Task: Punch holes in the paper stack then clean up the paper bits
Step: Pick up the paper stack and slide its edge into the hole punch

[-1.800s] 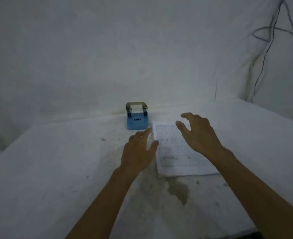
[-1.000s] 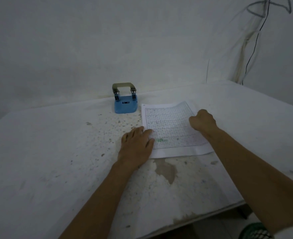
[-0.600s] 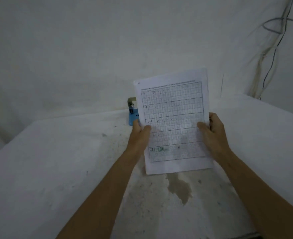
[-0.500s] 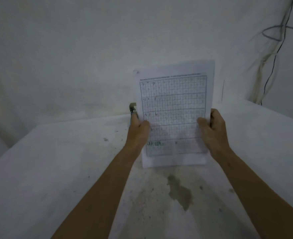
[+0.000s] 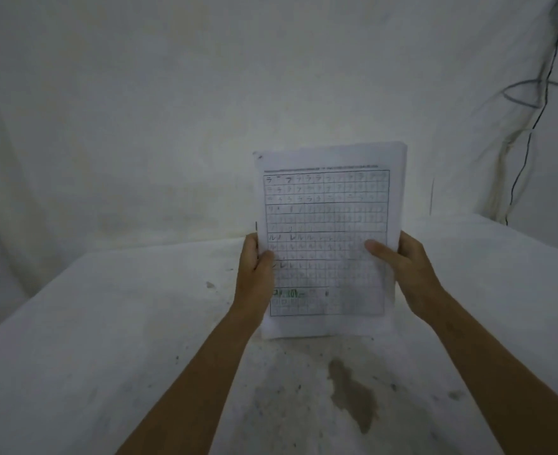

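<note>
A white paper stack [image 5: 328,205] printed with a grid of handwritten characters stands upright, its bottom edge resting on or just above the table. My left hand [image 5: 254,274] grips its left edge with the thumb on the front. At the right edge, my right hand [image 5: 405,264] holds it the same way. The blue hole punch is hidden behind the stack.
The white cloth-covered table [image 5: 107,323] carries a brown stain [image 5: 353,395] near its front and small dark specks around it. A white sheet hangs behind as a backdrop. Dark cables [image 5: 533,93] run down the wall at the right.
Both hands took the paper stack off the table and raised it upright. It has since dropped slightly lower and now covers the hole punch fully.
</note>
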